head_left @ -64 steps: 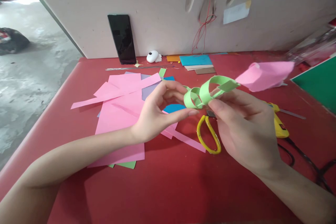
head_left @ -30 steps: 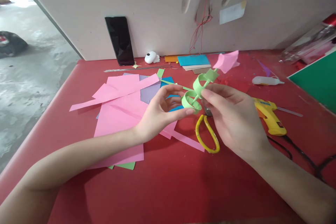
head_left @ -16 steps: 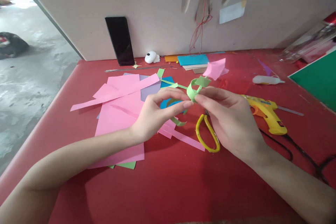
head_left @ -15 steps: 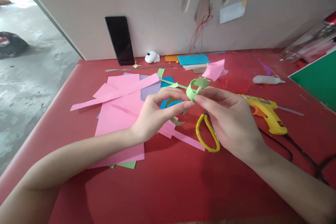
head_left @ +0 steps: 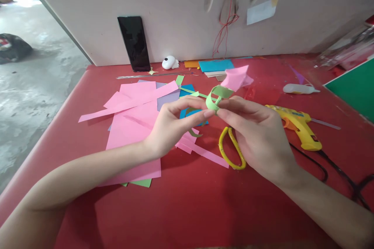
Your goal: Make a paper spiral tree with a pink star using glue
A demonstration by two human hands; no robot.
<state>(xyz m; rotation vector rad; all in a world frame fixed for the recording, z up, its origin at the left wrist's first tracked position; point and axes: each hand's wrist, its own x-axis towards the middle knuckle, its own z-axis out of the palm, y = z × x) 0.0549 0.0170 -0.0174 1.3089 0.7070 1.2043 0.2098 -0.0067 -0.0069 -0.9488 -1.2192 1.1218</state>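
Observation:
Between my two hands is a pink paper flower with a green stem, tilted up and away. A green paper strip curls in a loop around the stem. My left hand pinches the strip between thumb and fingertips. Thumb and fingers of my right hand close on the green stem just beside it; its lower end is hidden. Below the right hand lie scissors, their yellow handle showing and their blades covered.
Pink paper sheets and strips lie at left. A yellow glue gun with a black cord and a small white bottle are at right. A black phone leans on the wall beside a white toy-like piece.
The flower has turned and tipped slightly left, and the green strip's loop has shifted with it. Both hands keep their pinch. The view has moved a little.

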